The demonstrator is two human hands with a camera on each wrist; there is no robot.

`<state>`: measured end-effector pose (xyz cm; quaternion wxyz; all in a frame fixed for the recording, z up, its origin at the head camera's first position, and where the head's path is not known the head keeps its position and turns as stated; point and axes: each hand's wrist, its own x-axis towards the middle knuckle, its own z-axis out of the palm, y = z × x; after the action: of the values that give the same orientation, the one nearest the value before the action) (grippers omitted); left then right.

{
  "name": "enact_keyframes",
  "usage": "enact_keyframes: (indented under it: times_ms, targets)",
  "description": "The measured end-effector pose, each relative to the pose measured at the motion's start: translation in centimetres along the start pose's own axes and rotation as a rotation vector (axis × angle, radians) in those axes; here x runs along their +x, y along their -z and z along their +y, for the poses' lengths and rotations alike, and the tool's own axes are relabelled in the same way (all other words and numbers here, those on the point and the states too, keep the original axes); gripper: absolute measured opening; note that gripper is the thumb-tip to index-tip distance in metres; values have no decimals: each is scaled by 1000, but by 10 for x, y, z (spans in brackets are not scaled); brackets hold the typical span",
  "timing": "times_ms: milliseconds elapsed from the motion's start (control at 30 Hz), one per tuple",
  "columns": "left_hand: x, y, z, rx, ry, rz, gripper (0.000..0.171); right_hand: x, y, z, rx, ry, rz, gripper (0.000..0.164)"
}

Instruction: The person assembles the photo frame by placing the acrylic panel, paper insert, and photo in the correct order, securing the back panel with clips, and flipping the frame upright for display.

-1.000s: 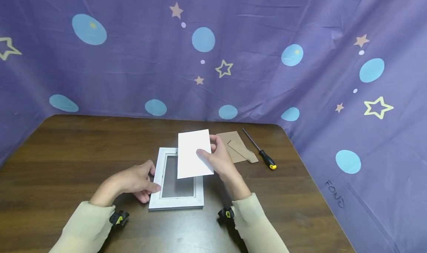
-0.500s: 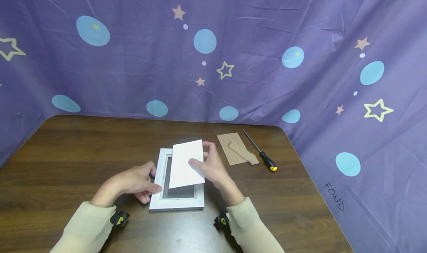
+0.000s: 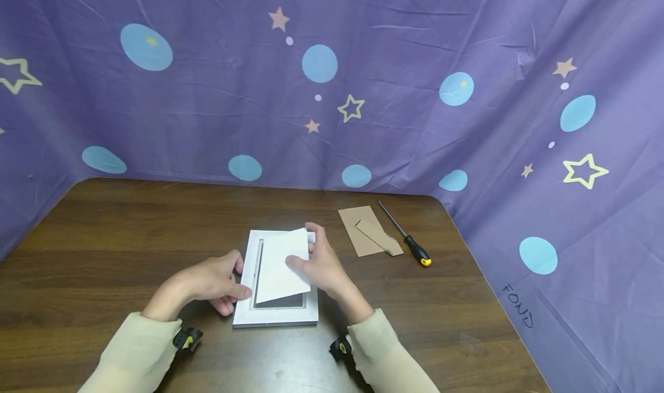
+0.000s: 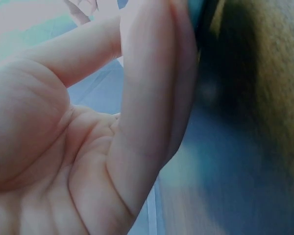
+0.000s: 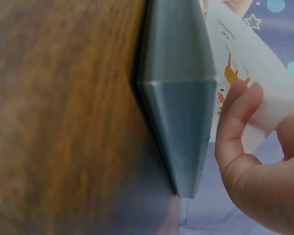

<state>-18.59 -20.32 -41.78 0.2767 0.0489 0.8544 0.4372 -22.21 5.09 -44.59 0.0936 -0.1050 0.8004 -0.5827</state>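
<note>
A white picture frame lies flat on the table with its recess facing up. My left hand grips its left side, thumb on top of the border; the fingertips underneath are hidden. Between thumb and fingers my right hand pinches a white paper insert by its right edge. The insert is tilted over the opening and covers most of it, with a dark strip showing at the near end. From the right wrist, the underside of the paper shows a coloured print and small size lettering, beside the frame's corner.
To the right lies a brown backing board with a cardboard stand leg on it. A black and yellow screwdriver is beside them. A purple curtain hangs behind the wooden table.
My right hand has brought the paper insert left, nearer and lower, from above the frame's upper right to over its opening. My left hand and the frame have stayed in place.
</note>
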Motion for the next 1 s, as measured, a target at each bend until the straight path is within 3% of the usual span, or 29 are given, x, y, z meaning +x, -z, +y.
enact_keyframes:
  times_ms: [367, 633, 767, 1000]
  targets:
    - [-1, 1, 0, -1, -2, 0, 50, 0, -5, -1, -114, 1, -24, 71]
    - [0, 2, 1, 3, 1, -1, 51, -3, -5, -4, -255, -13, -47, 91]
    - [0, 2, 2, 10, 6, 0, 51, -3, -4, -5, -346, 2, -58, 92]
    - [-1, 2, 2, -7, -3, -2, 49, -5, -2, -8, -499, 13, -59, 76]
